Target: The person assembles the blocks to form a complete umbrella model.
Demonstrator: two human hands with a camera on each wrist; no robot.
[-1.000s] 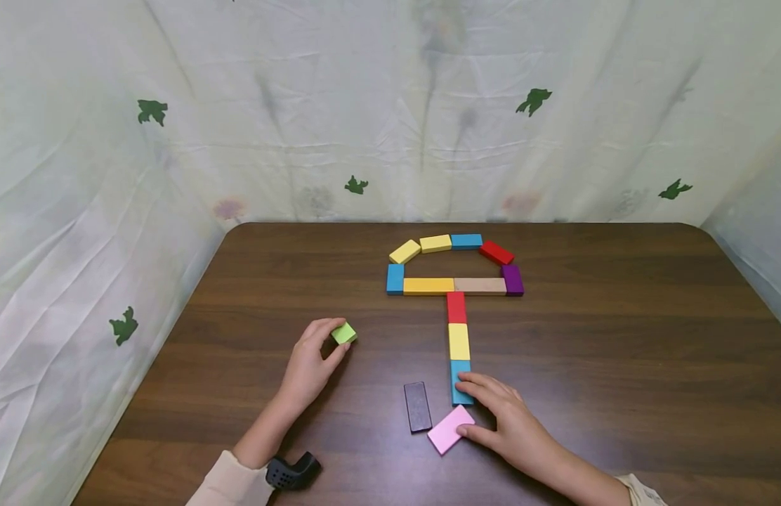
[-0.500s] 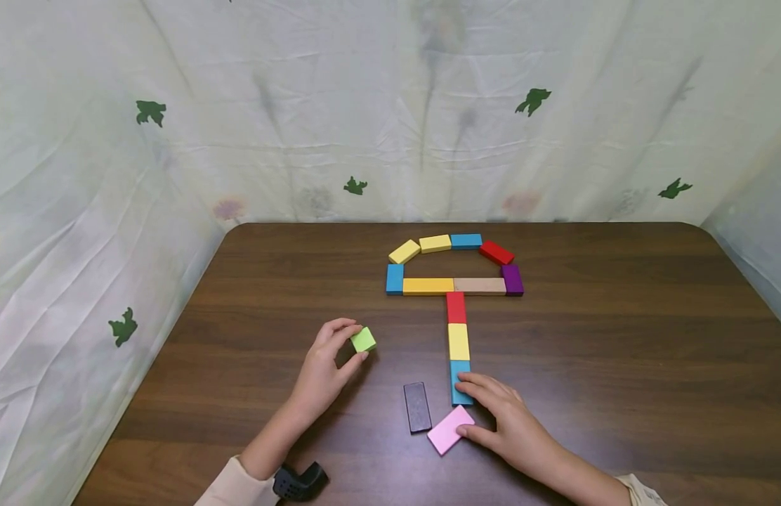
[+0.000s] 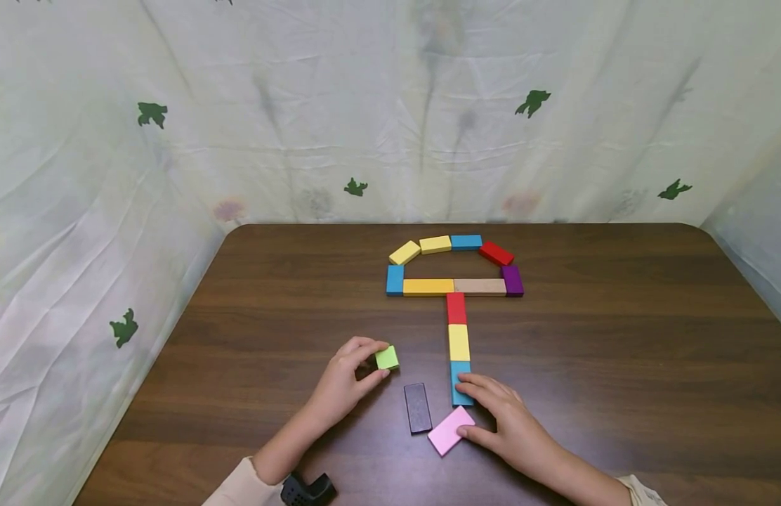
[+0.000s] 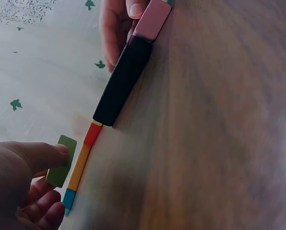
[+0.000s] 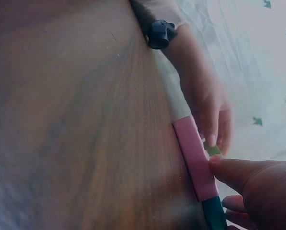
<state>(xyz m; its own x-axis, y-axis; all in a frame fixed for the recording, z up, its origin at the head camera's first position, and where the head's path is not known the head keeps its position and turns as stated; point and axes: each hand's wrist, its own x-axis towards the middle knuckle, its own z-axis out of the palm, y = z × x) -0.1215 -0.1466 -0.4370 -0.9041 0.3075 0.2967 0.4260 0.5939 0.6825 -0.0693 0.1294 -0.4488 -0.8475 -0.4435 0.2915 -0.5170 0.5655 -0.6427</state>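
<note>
My left hand (image 3: pixel 341 383) pinches a small light green block (image 3: pixel 387 358) between thumb and fingers, left of the block column. In the left wrist view the green block (image 4: pixel 61 161) is clear of the tabletop. My right hand (image 3: pixel 513 425) lies relaxed at the column's near end. Its fingertips rest on the blue block (image 3: pixel 461 384), and its thumb touches the edge of a pink block (image 3: pixel 451 431) lying askew. A black block (image 3: pixel 418 408) lies flat between the two hands, its corner close to the pink one. Above the blue block run a yellow block (image 3: pixel 458 343) and a red block (image 3: pixel 456 308).
Atop the column a yellow-orange block (image 3: pixel 428 287) and a bare wood block (image 3: pixel 480 287) form a crossbar. Several coloured blocks, among them a purple block (image 3: pixel 513 280), arch behind it. The brown table (image 3: pixel 618 351) ends at a pale curtain (image 3: pixel 428 105).
My left hand has carried the green block to the right and toward me, closer to the black block. The right hand and the laid blocks have stayed put.
</note>
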